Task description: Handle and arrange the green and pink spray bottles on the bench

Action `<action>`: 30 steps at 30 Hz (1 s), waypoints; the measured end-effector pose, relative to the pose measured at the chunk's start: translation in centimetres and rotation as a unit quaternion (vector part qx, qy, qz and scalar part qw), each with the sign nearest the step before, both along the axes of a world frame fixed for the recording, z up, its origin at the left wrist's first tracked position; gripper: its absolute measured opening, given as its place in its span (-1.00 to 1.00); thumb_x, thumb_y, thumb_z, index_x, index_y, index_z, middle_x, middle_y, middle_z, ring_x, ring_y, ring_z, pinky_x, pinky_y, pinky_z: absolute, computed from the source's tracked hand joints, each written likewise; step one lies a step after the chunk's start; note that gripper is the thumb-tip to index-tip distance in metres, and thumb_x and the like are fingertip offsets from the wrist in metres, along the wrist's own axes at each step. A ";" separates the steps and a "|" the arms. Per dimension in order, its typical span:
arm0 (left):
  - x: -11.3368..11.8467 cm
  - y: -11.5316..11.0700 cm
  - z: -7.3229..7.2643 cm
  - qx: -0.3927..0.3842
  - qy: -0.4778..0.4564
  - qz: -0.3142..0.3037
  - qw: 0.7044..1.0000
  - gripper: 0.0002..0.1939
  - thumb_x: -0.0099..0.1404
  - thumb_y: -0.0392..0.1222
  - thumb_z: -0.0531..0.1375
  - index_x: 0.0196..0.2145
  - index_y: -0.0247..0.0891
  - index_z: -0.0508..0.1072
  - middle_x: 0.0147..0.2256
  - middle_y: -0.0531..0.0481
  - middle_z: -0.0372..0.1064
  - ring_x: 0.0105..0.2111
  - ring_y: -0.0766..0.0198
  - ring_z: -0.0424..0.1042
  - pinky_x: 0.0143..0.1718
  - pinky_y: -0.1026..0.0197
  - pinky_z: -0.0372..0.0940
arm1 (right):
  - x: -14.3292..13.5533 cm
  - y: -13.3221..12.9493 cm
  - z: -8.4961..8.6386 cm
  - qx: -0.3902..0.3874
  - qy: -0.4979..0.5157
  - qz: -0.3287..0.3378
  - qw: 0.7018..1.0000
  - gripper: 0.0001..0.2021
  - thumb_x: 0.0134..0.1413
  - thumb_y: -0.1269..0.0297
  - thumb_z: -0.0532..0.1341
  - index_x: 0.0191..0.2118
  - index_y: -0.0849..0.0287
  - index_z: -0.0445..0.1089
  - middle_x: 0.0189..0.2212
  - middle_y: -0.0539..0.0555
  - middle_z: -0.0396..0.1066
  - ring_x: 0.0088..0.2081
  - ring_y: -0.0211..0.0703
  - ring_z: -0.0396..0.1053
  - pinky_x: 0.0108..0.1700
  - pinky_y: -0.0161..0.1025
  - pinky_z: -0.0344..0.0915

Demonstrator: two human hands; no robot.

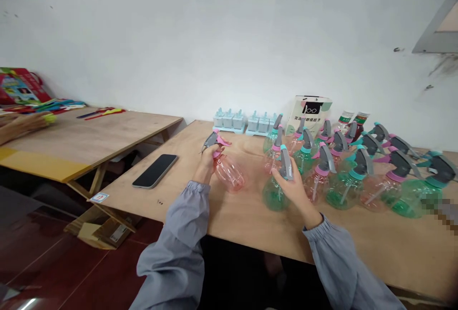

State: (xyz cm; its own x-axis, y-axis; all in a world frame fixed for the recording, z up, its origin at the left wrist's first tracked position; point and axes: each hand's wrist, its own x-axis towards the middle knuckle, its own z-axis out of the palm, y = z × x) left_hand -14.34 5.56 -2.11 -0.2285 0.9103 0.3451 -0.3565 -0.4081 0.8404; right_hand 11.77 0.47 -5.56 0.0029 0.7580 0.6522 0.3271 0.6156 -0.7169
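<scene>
A pink transparent spray bottle (pixel 229 173) with a grey and pink nozzle tilts over the table, and my left hand (pixel 210 156) is closed round its neck. My right hand (pixel 294 183) grips the grey spray head of a green transparent spray bottle (pixel 275 195), which stands at the front left of the bottle group. Several more pink and green spray bottles stand in rows to the right, among them a pink one (pixel 315 185) and a green one (pixel 344 190) just beside my right hand.
A black phone (pixel 155 170) lies left on the wooden table (pixel 246 226). Light blue popsicle moulds (pixel 229 121), a printed box (pixel 308 114) and two labelled bottles stand along the wall. On the left table (pixel 107 133), another person's hand (pixel 25 126) is near coloured strips.
</scene>
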 end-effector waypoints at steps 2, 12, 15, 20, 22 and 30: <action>0.2 0.0 0.1 0.025 0.004 0.020 0.999 -0.90 -0.23 -0.24 0.13 -0.62 -0.21 0.31 -0.58 0.07 0.28 -0.48 0.32 0.32 -0.37 0.26 0.27 | 0.0 -0.1 0.0 0.000 -0.002 0.002 1.000 -0.56 0.11 0.12 0.25 0.10 0.09 0.29 -0.29 0.02 0.37 -0.30 -0.14 0.36 -0.14 -0.08 0.40; 0.1 0.6 -0.4 0.035 0.060 0.085 0.994 -0.87 -0.18 -0.21 0.11 -0.56 -0.21 0.38 -0.53 0.02 0.35 -0.48 0.29 0.34 -0.36 0.22 0.31 | 0.0 -0.1 0.0 0.007 -0.011 -0.011 1.000 -0.54 0.11 0.12 0.25 0.12 0.09 0.28 -0.25 0.04 0.40 -0.23 -0.10 0.40 -0.08 -0.06 0.40; 0.0 0.7 -0.5 0.081 0.031 0.122 0.989 -0.95 -0.17 -0.23 0.11 -0.62 -0.19 0.31 -0.58 0.06 0.27 -0.50 0.32 0.31 -0.35 0.24 0.31 | 0.0 0.0 -0.1 0.012 -0.008 -0.006 1.000 -0.53 0.11 0.13 0.25 0.13 0.09 0.27 -0.15 0.09 0.42 -0.16 -0.06 0.42 -0.04 -0.04 0.40; -0.4 0.8 -0.6 0.098 0.092 0.117 0.984 -0.84 -0.11 -0.25 0.11 -0.50 -0.18 0.44 -0.44 0.01 0.43 -0.34 0.23 0.43 -0.17 0.16 0.36 | 0.0 -0.2 0.0 0.007 -0.016 -0.015 1.000 -0.53 0.10 0.13 0.25 0.13 0.09 0.29 -0.18 0.09 0.43 -0.18 -0.05 0.43 -0.04 -0.02 0.40; -0.5 0.8 -0.6 0.108 0.123 0.113 0.980 -0.77 -0.10 -0.26 0.12 -0.42 -0.17 0.48 -0.34 0.00 0.48 -0.25 0.18 0.46 -0.09 0.14 0.35 | 0.0 -0.3 0.2 0.003 -0.019 -0.015 1.000 -0.53 0.11 0.14 0.25 0.14 0.08 0.29 -0.18 0.09 0.44 -0.18 -0.05 0.43 -0.06 -0.01 0.40; -1.4 0.3 -0.5 0.077 0.197 0.195 0.958 -0.92 -0.05 -0.20 0.07 -0.52 -0.17 0.34 -0.45 0.01 0.38 -0.35 0.18 0.41 -0.19 0.10 0.37 | 0.0 -0.1 0.0 0.002 -0.011 -0.006 1.000 -0.55 0.11 0.16 0.24 0.12 0.08 0.27 -0.15 0.11 0.43 -0.14 -0.04 0.43 -0.03 -0.01 0.41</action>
State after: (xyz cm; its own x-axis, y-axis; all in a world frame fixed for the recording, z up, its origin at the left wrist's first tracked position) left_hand -15.76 5.82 -2.57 -0.3641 0.7135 0.5986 0.1809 -0.5763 0.7970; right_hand 11.74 0.33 -5.61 -0.0024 0.7550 0.6558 0.3494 0.6151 -0.7068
